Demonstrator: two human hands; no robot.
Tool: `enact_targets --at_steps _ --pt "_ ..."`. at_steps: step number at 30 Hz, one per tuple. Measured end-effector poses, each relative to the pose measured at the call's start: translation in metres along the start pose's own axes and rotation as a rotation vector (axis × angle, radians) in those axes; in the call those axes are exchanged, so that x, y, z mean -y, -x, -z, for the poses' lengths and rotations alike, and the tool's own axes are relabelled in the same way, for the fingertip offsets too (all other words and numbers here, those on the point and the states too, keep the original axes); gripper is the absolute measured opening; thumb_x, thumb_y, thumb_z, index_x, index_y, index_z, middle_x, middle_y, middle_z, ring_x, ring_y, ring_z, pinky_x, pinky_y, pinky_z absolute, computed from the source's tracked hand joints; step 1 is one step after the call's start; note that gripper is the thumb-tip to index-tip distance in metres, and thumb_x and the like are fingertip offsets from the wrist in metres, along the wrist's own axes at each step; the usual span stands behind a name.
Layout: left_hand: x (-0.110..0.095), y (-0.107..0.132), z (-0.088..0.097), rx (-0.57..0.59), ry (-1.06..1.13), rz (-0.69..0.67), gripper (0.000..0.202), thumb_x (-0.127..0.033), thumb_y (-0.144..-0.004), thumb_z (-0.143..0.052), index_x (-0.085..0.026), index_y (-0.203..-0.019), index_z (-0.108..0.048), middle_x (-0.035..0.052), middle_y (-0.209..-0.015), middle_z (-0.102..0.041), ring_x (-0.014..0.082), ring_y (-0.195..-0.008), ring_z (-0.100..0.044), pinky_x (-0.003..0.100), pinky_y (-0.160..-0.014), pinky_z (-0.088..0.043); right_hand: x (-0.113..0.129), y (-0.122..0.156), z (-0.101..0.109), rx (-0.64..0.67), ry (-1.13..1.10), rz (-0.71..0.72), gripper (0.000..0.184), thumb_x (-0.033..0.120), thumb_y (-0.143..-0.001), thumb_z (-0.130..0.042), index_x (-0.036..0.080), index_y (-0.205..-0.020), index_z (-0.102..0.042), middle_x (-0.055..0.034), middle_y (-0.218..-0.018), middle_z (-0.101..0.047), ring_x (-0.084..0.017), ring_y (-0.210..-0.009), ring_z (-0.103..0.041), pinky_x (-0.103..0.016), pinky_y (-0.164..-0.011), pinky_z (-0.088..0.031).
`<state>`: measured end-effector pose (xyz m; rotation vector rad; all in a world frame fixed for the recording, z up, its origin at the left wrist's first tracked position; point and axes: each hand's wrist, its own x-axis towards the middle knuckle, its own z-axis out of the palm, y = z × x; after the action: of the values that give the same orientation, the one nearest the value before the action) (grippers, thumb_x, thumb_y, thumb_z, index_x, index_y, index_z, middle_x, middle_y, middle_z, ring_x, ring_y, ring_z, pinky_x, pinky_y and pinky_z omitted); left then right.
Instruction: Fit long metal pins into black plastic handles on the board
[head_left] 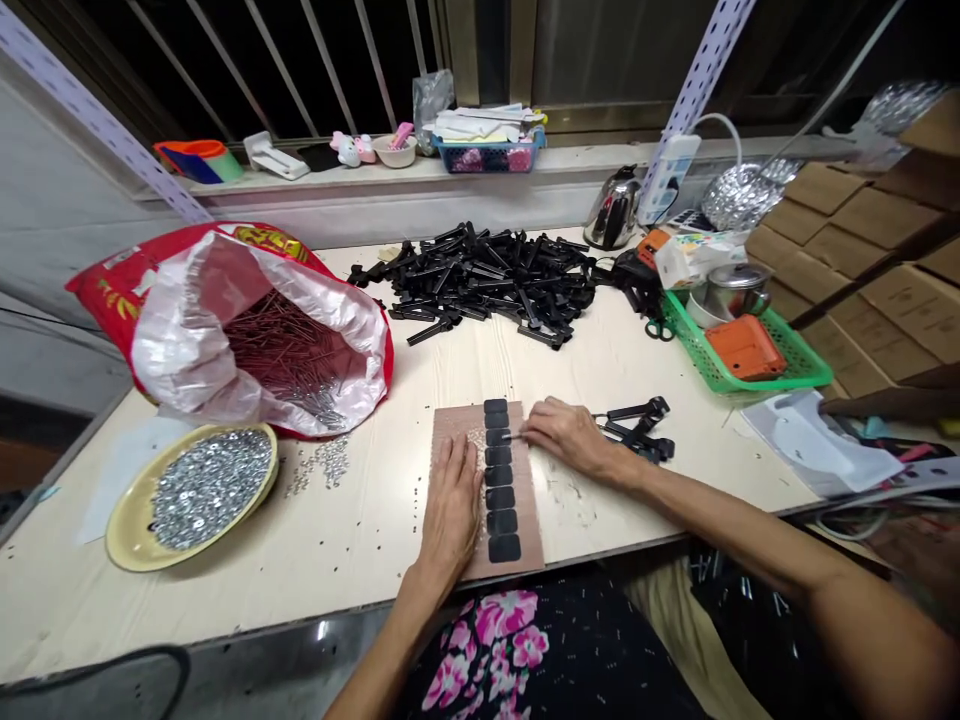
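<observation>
A brown board (531, 520) lies at the table's front edge, with a column of several black rounded pads (502, 497) down it. My left hand (452, 495) rests flat on the board's left side, fingers stretched out beside the pads. Tiny pale bits (478, 437) are scattered between that hand and the column. At the board's upper right, my right hand (564, 432) is closed in a pinch on a thin metal piece (513, 436), whose tip reaches over one of the upper pads. Its exact kind is too small to make out. Several black plastic parts (637, 425) lie just beyond the right wrist.
A yellow bowl (120, 545) of metal washers (214, 485) stands at left, below a red sack (112, 270) of long screws. Loose washers (322, 465) lie nearby. Black parts (487, 280) are heaped at the back. A green basket (806, 373) and cardboard boxes (885, 300) stand at right.
</observation>
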<state>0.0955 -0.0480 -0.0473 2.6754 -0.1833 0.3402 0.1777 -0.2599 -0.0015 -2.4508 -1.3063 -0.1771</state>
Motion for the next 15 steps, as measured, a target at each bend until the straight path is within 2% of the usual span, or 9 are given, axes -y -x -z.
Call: enact_targets --at_steps 1,5,6,9,10,11,13,14,15 --pt "-0.0002 0.0000 0.0007 0.003 -0.004 0.001 0.042 -0.026 -0.095 -0.035 -0.011 -0.133 -0.044 0.0158 -0.144 -0.039 0.0272 -0.138 -0.022 0.051 -0.108 -0.031 -0.0002 0.0003 -0.0003 -0.003 -0.012 0.006 0.025 0.023 -0.096 -0.041 0.015 -0.088 -0.064 -0.0033 -0.079 -0.059 -0.013 -0.071 -0.046 -0.022 -0.051 -0.029" --pt "-0.0025 -0.0011 0.0033 0.021 -0.011 0.008 0.042 -0.025 -0.094 -0.035 -0.009 -0.133 -0.045 0.0164 -0.144 -0.039 0.0269 -0.139 -0.022 0.050 -0.109 -0.031 0.0041 0.0027 -0.0002 0.102 -0.054 0.332 0.026 0.015 -0.096 -0.039 0.018 -0.085 -0.062 -0.0008 -0.074 -0.058 -0.013 -0.072 -0.045 -0.023 -0.050 -0.028" --pt "-0.0030 -0.0014 0.0037 0.020 -0.008 0.014 0.042 -0.024 -0.094 -0.035 -0.009 -0.132 -0.045 0.0163 -0.144 -0.039 0.0267 -0.139 -0.022 0.049 -0.110 -0.030 0.0041 0.0025 0.0002 0.100 -0.050 0.323 0.026 0.015 -0.096 -0.039 0.017 -0.084 -0.062 -0.0012 -0.075 -0.058 -0.013 -0.073 -0.045 -0.023 -0.049 -0.028" --pt "-0.0043 -0.0020 0.0047 0.016 0.002 0.024 0.041 -0.024 -0.094 -0.035 -0.011 -0.132 -0.046 0.0148 -0.144 -0.039 0.0257 -0.139 -0.022 0.049 -0.110 -0.029 0.0026 0.0012 0.0014 0.032 -0.029 0.075 0.026 0.019 -0.096 -0.041 0.014 -0.084 -0.063 -0.0031 -0.074 -0.058 -0.014 -0.072 -0.045 -0.021 -0.047 -0.029" --pt "-0.0046 -0.0022 0.0052 0.020 0.003 0.021 0.041 -0.024 -0.094 -0.035 -0.010 -0.132 -0.046 0.0148 -0.144 -0.039 0.0256 -0.139 -0.022 0.049 -0.111 -0.028 0.0032 0.0015 0.0019 0.032 -0.030 0.046 0.025 0.020 -0.095 -0.041 0.014 -0.083 -0.063 -0.0033 -0.073 -0.057 -0.014 -0.072 -0.045 -0.021 -0.046 -0.028" --pt "-0.0050 -0.0023 0.0057 0.025 0.003 0.016 0.042 -0.024 -0.094 -0.035 -0.009 -0.132 -0.046 0.0154 -0.144 -0.039 0.0257 -0.139 -0.022 0.049 -0.111 -0.028 0.0045 0.0023 0.0026 0.060 -0.040 0.106 0.025 0.018 -0.095 -0.041 0.014 -0.083 -0.063 -0.0029 -0.073 -0.057 -0.014 -0.072 -0.045 -0.020 -0.046 -0.028" --pt "-0.0058 -0.0025 0.0068 0.035 -0.003 0.010 0.042 -0.023 -0.094 -0.034 -0.007 -0.131 -0.046 0.0168 -0.144 -0.039 0.0260 -0.139 -0.021 0.048 -0.111 -0.029 0.0078 0.0042 0.0047 0.139 -0.073 0.325 0.025 0.015 -0.095 -0.040 0.016 -0.084 -0.062 -0.0020 -0.075 -0.057 -0.014 -0.075 -0.046 -0.021 -0.046 -0.028" --pt "-0.0063 -0.0026 0.0072 0.037 -0.007 0.010 0.042 -0.023 -0.094 -0.034 -0.006 -0.131 -0.046 0.0172 -0.144 -0.039 0.0260 -0.139 -0.021 0.048 -0.111 -0.029 0.0086 0.0044 0.0060 0.163 -0.083 0.393 0.025 0.013 -0.095 -0.039 0.016 -0.085 -0.062 -0.0017 -0.076 -0.057 -0.014 -0.076 -0.046 -0.021 -0.047 -0.029" --pt "-0.0069 -0.0027 0.0076 0.035 -0.012 0.011 0.042 -0.023 -0.095 -0.034 -0.006 -0.131 -0.046 0.0173 -0.144 -0.039 0.0260 -0.139 -0.021 0.048 -0.111 -0.029 0.0084 0.0041 0.0071 0.169 -0.083 0.393 0.026 0.014 -0.095 -0.038 0.016 -0.086 -0.062 -0.0018 -0.077 -0.057 -0.014 -0.076 -0.046 -0.021 -0.047 -0.030"
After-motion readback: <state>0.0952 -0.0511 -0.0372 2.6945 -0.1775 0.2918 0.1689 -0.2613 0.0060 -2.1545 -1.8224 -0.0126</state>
